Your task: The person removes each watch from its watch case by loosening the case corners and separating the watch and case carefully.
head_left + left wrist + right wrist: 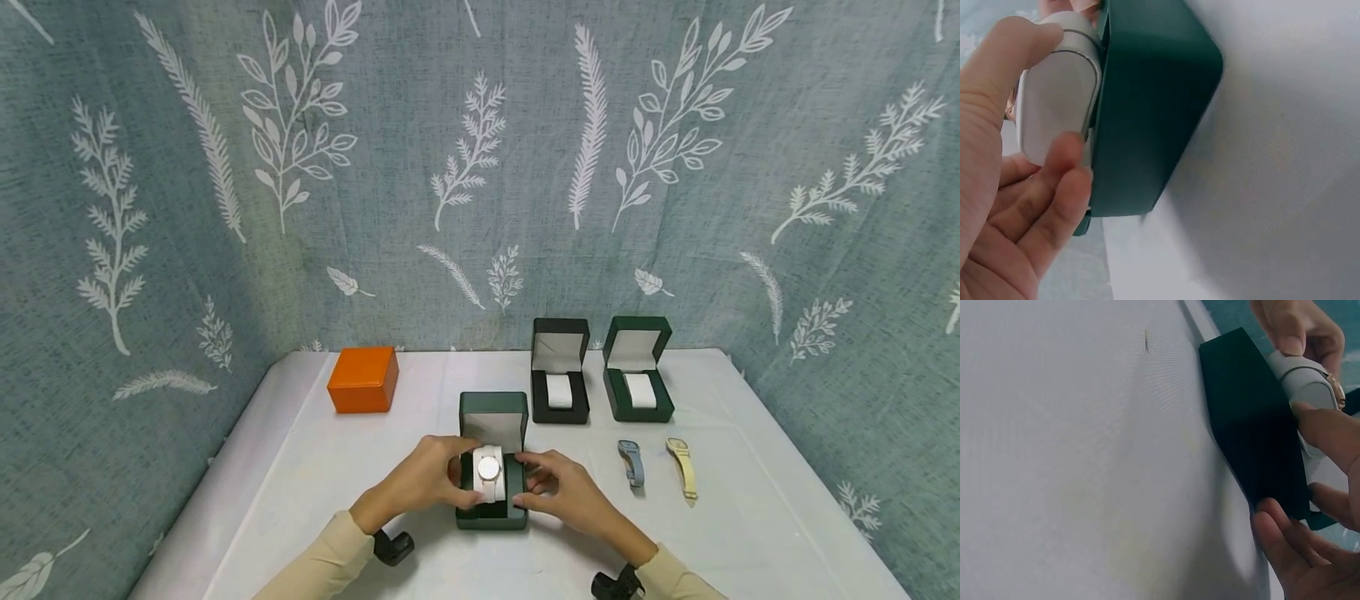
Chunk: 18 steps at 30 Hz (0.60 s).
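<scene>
You had the white watch (488, 469) partly boxed.
Your left hand (423, 477) pinched its cushion (1060, 106), not fully seated in the green box (491, 523) your right hand (564, 492) held; blue watch (633, 465) and yellow watch (683, 468) lay unboxed.

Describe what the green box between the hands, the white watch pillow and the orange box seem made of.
Green box: possibly leatherette over a stiff shell; smooth, low-sheen faces and crisp edges.
White watch pillow: probably padded faux leather, or fabric; smooth, matte, rounded end.
Orange box: perhaps leatherette or lacquer; its lid has a soft sheen.
</scene>
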Available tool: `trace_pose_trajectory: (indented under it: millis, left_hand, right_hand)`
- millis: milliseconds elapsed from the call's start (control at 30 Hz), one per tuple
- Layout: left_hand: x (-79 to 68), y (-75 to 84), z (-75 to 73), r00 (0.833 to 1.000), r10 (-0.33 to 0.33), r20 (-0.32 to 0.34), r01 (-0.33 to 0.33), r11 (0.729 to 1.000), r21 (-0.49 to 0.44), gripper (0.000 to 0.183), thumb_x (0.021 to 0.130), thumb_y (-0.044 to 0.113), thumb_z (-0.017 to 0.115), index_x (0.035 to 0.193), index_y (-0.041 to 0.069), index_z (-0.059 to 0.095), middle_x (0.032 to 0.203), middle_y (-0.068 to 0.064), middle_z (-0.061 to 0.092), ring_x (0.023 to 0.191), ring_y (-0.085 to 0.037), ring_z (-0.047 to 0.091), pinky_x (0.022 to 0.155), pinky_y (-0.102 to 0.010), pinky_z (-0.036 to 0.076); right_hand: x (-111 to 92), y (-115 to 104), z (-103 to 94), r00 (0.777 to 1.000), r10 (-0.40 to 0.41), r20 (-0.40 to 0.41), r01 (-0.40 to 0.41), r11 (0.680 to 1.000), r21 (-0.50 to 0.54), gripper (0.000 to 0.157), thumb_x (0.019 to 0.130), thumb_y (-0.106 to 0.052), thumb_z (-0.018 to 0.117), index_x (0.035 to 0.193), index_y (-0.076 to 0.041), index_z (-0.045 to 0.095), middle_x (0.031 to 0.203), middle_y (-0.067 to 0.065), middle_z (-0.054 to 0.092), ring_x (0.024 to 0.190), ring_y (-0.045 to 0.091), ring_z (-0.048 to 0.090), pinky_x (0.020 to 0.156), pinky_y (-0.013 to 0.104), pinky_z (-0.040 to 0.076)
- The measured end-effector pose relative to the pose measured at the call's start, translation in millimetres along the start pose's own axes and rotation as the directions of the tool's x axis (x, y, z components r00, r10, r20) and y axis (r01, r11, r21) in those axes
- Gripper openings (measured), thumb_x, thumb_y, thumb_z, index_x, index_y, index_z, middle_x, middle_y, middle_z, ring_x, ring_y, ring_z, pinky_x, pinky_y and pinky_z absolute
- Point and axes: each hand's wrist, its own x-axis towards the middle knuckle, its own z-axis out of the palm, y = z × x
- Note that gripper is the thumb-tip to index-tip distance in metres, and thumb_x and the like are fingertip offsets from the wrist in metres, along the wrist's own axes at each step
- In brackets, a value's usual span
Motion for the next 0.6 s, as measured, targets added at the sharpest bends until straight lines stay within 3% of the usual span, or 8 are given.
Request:
trace_pose_trajectory:
  millis: [167, 333, 600]
  left_hand:
    - [-1.8, 0.0, -1.3, 0.999, 0.022, -0.026, -0.022, 0.999, -0.027, 0.062, 0.077, 0.031, 0.092, 0.126, 0.002, 0.069, 0.090, 0.005, 0.070, 0.072, -0.004, 0.064, 0.065, -0.023, 0.057]
    - [-2.5, 1.7, -2.9, 0.999, 0.035, -0.032, -0.035, 0.999, -0.018, 0.061, 0.077, 0.033, 0.092, 0.126, 0.006, 0.069, 0.103, 0.006, 0.069, 0.088, -0.008, 0.068, 0.080, -0.030, 0.060]
    - [-3.6, 4.0, -2.8, 0.998, 0.043, -0.040, -0.045, 0.997, -0.065, 0.061, 0.078, 0.033, 0.092, 0.127, 0.005, 0.069, 0.107, 0.002, 0.064, 0.093, -0.015, 0.071, 0.082, -0.032, 0.060]
  right_hand:
    - [0, -2, -2.1, 0.998, -0.029, -0.052, 0.030, 0.999, 0.017, 0.057, 0.086, -0.035, 0.085, 0.133, -0.009, 0.067, 0.115, 0.005, 0.066, 0.092, 0.021, 0.069, 0.083, 0.032, 0.059]
    - [2, -3, -4.0, 0.990, -0.095, -0.104, 0.098, 0.995, 0.020, 0.056, 0.084, -0.032, 0.086, 0.132, -0.010, 0.067, 0.119, 0.007, 0.066, 0.094, 0.022, 0.068, 0.084, 0.034, 0.059]
    - [8, -13, -1.8, 0.984, -0.179, -0.020, 0.180, 0.982, 0.048, 0.076, 0.081, -0.028, 0.090, 0.145, -0.009, 0.056, 0.130, 0.011, 0.062, 0.102, 0.025, 0.067, 0.089, 0.033, 0.058]
